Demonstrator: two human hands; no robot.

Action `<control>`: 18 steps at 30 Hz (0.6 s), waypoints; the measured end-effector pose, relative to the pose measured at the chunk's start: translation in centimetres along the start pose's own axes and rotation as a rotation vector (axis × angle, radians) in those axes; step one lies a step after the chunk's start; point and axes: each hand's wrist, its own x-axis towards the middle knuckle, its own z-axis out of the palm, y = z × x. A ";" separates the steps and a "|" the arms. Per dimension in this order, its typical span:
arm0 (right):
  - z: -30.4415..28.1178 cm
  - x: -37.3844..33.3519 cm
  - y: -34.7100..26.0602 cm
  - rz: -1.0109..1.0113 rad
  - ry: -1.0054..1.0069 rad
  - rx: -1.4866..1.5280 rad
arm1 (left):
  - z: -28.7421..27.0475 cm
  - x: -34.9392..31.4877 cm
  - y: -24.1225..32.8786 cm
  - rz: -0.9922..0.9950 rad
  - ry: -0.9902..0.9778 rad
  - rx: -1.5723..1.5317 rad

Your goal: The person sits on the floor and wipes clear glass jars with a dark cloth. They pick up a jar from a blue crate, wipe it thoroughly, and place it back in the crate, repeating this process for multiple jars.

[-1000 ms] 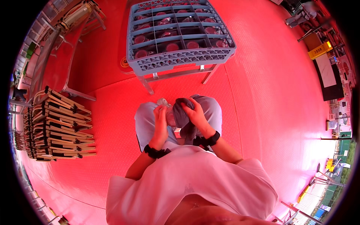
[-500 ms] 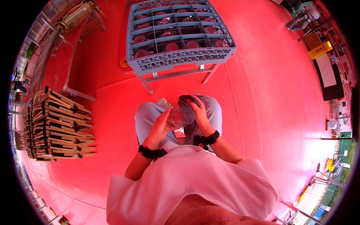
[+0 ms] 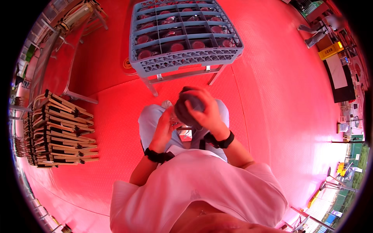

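Head view: red textured floor (image 3: pixel 279 97) all round, open to the right. Grey compartmented rack (image 3: pixel 185 37) on a stand ahead, folded wooden frames (image 3: pixel 58 132) stacked left. Right hand (image 3: pixel 206 112) clasping a dark rounded object (image 3: pixel 188 108) above the knees; left hand (image 3: pixel 163 128) touching its underside, grip unclear.

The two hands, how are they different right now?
The right hand wraps over the top of a dark round thing, fingers spread; the left hand is lower, touching its side. The right hand sits nearer the blue rack than the left. Both wear black wristbands.
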 end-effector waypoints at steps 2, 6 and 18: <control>2.0 -0.7 -0.1 0.002 -0.125 -0.087 | 0.5 0.2 -0.7 0.082 0.031 0.014; 2.9 -1.4 1.0 0.034 -0.082 -0.166 | 2.2 -0.5 -0.2 0.275 0.173 0.080; 2.1 -2.4 2.0 0.120 -0.068 0.070 | 0.7 -0.5 0.3 0.042 0.123 -0.071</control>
